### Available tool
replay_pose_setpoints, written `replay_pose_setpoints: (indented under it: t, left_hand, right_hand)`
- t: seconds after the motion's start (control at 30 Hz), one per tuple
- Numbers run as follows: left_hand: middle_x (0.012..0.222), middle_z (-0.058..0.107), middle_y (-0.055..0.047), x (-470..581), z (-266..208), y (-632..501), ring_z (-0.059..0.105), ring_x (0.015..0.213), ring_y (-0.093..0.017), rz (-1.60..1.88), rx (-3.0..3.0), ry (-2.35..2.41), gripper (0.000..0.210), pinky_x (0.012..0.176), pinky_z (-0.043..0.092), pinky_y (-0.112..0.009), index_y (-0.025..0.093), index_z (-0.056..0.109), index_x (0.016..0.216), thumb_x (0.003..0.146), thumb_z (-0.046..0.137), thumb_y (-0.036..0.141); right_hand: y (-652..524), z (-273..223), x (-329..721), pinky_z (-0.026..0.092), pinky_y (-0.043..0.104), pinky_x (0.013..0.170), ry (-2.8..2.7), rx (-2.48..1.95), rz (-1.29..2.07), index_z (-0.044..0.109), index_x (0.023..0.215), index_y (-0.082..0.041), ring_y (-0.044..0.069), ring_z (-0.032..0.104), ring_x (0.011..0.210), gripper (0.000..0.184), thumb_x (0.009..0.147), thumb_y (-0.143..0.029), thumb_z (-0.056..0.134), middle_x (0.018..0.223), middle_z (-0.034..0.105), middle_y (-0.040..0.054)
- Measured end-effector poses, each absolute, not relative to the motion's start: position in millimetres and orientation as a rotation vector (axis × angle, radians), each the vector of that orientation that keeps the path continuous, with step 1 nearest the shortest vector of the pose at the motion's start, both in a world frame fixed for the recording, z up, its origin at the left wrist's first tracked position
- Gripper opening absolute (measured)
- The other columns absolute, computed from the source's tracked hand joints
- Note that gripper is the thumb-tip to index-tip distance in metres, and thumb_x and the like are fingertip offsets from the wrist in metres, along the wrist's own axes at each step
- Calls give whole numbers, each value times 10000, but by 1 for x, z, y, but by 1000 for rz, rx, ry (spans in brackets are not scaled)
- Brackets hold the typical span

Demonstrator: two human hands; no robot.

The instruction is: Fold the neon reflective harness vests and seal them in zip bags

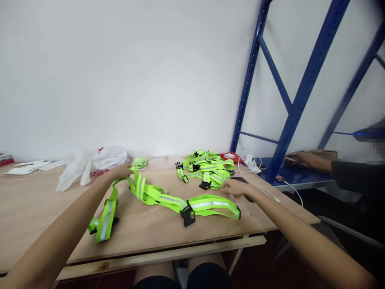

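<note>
My left hand (122,171) is closed around a fluorescent green reflective strap (168,200) with a silver stripe. One end of it hangs below the hand to the left. The rest trails right across the table to a black buckle (188,214) and a flat loop. My right hand (236,188) is over the table just in front of a heap of similar straps (210,170). Its fingers are loosely curled and apart, slightly blurred, with nothing visible in them. A dark flat object (240,179) lies partly hidden behind this hand.
White plastic bags (102,160) and a rolled green bundle (140,162) lie along the wall. A white charger (249,160) with cables sits at the back right. Blue shelving (285,116) rises beside the table. At the right, another person's hand (297,157) rests over a blue shelf.
</note>
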State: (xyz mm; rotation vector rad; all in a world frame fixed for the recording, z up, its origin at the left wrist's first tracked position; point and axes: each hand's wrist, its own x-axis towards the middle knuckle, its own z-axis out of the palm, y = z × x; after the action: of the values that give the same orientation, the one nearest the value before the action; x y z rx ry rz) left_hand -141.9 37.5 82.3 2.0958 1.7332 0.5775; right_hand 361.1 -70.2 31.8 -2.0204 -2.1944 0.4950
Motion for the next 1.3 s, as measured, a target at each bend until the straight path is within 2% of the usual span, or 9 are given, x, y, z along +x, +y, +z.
replay_pose_setpoints:
  t: [0.13,0.27,0.37,0.47,0.67,0.83,1.03,1.17,1.3]
  left_hand:
    - [1253,682,-207,-118,68,43,624,1154,-401,233,2183,1738,628,939,511,-435,141,692,1150,547,617,294]
    - [1617,301,-166,-79,69,21,255,1476,-452,-104,2505,1920,788,1100,231,-708,236,395,1534,762,550,269]
    - [1621,327,-87,-40,64,3,246,1503,-358,-58,2819,1489,624,1165,125,-664,343,391,1527,906,459,357]
    - [1596,358,-152,-1,52,3,385,1424,-402,-138,2782,1367,608,1120,244,-650,312,431,1509,910,486,403]
    - [1599,249,-274,65,32,51,565,1221,-513,-235,2500,1530,982,940,439,-624,278,305,1572,751,632,705]
    - [1448,522,-249,77,39,72,607,1189,-447,-295,2536,1382,738,929,477,-532,213,481,1473,834,597,563]
    - [1177,722,-114,14,59,51,666,1067,-312,100,2660,1284,410,873,480,-391,271,657,1240,916,483,452]
    - [838,725,-93,-44,66,40,658,795,-268,120,2582,1667,306,708,458,-352,238,696,869,928,451,411]
    - [746,682,-88,-89,61,29,630,717,-261,38,2432,1979,321,661,429,-343,217,619,675,908,481,389]
  right_hand:
    - [-46,-11,354,399,455,1112,-2422,-1774,239,424,1520,-227,338,430,1408,597,961,-426,488,1603,347,156]
    - [-16,-41,343,254,585,1170,-2560,-1658,-171,334,1563,-292,407,207,1504,577,1006,-418,414,1682,111,120]
    - [12,-46,335,196,700,1136,-2574,-1649,-274,312,1558,-381,458,156,1501,535,1026,-379,368,1688,102,66]
    - [43,-44,333,215,733,1111,-2538,-1779,-163,321,1552,-397,466,170,1495,513,1039,-387,296,1686,121,39]
    - [90,-46,341,296,685,1106,-2384,-1970,114,334,1555,-361,435,183,1504,539,1041,-462,210,1693,55,20]
    - [126,-59,352,319,594,1138,-2326,-1981,70,357,1550,-339,388,292,1480,539,1041,-463,230,1689,110,36]
    - [169,-70,364,323,578,1141,-2298,-2008,36,390,1533,-341,380,319,1471,539,1033,-472,240,1681,161,29]
    - [186,-70,368,303,546,1163,-2355,-1956,30,404,1528,-309,358,358,1456,571,1011,-520,285,1662,231,69]
    - [184,-61,359,342,532,1135,-2416,-1982,-3,472,1484,-223,381,423,1411,589,983,-510,357,1630,285,157]
